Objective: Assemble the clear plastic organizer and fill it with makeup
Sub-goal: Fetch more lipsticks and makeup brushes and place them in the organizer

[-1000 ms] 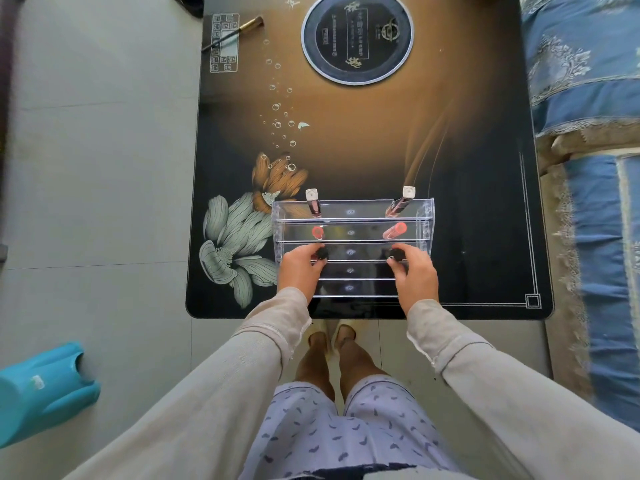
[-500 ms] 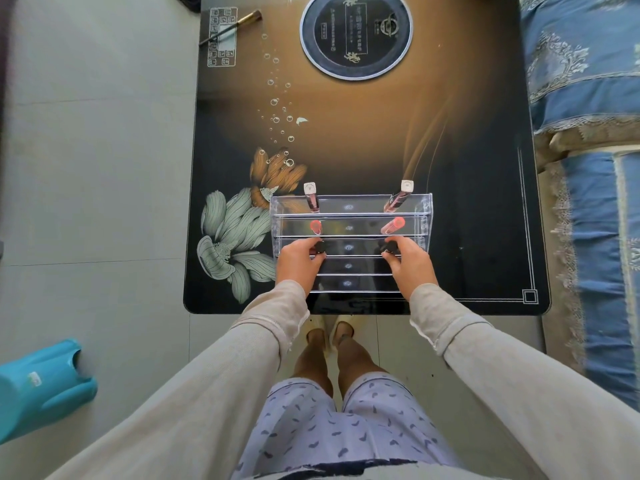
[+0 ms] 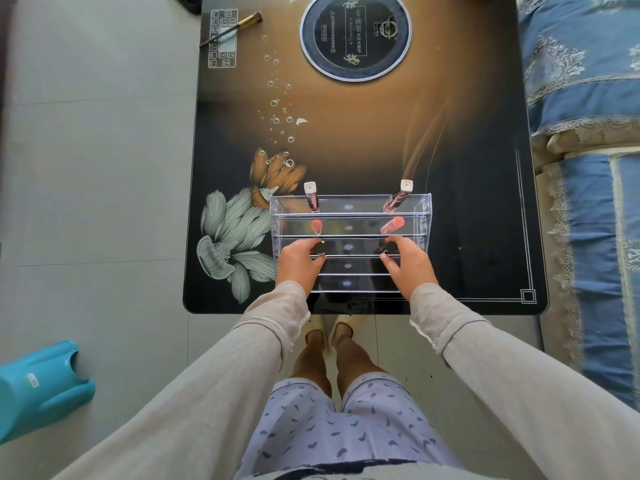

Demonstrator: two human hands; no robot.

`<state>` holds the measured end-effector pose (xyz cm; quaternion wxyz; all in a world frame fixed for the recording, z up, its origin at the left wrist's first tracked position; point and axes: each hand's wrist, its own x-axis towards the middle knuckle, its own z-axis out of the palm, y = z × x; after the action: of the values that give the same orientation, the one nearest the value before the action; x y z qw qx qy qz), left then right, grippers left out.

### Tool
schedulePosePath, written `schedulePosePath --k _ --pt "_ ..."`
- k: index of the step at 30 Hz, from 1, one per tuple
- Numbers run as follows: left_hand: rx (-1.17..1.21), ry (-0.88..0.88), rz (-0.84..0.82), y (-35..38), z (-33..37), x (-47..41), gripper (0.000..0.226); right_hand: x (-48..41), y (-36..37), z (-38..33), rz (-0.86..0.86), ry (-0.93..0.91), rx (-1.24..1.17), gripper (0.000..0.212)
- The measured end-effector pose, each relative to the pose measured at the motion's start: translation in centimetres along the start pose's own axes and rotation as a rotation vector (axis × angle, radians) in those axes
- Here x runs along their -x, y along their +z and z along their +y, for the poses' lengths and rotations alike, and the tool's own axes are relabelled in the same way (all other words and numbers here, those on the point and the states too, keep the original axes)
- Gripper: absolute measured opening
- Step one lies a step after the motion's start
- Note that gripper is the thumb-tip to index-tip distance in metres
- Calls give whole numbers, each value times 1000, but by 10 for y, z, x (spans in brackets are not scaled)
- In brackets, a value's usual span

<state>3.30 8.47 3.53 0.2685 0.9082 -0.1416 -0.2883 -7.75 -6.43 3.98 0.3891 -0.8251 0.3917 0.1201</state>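
Observation:
The clear plastic organizer (image 3: pixel 424 216) stands near the front edge of the dark table (image 3: pixel 467 237), its stepped rows rising toward the back. Two white-capped gloss tubes (image 3: pixel 311 197) (image 3: pixel 398 199) lean in the back row. Two red lipsticks (image 3: pixel 317 226) (image 3: pixel 393 225) stand in the second row. My left hand (image 3: pixel 298 265) pinches a dark tube (image 3: pixel 320 249) at the left of the third row. My right hand (image 3: pixel 410 265) pinches another dark tube (image 3: pixel 386 251) at the right of that row. My fingers hide most of both tubes.
A makeup brush (image 3: pixel 233 28) lies at the table's far left corner beside a printed panel. A round black disc (image 3: pixel 355 36) sits at the far middle. Blue bedding (image 3: pixel 588 98) borders the table's right side, and a blue plastic stool (image 3: pixel 38 389) stands on the floor at left.
Both hands stay at the organizer's third row on the dark tubes. Only the view has shifted slightly.

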Motion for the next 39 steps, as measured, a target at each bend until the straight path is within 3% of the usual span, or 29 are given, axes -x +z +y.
schedulePosePath --k 10,13,17,21,25,32,39 --pt "-12 -2 34 -5 -11 14 39 14 -5 5 65 -7 -8 44" --pt "15 -30 29 -12 -27 31 31 32 -6 14 110 19 23 46" --pt "-8 -192 -134 -23 -64 59 18 67 -1 33 66 136 37 31" --pt "-152 -316 -394 -30 -106 92 21 107 16 58 -135 313 67 20" --pt "-185 -405 -468 -40 -138 119 23 136 36 76 -223 441 32 17" --pt "-115 -458 -366 -60 -158 122 20 138 51 75 -135 502 -37 11" --pt "73 -532 -122 -67 -159 132 22 112 48 60 -340 403 115 23"
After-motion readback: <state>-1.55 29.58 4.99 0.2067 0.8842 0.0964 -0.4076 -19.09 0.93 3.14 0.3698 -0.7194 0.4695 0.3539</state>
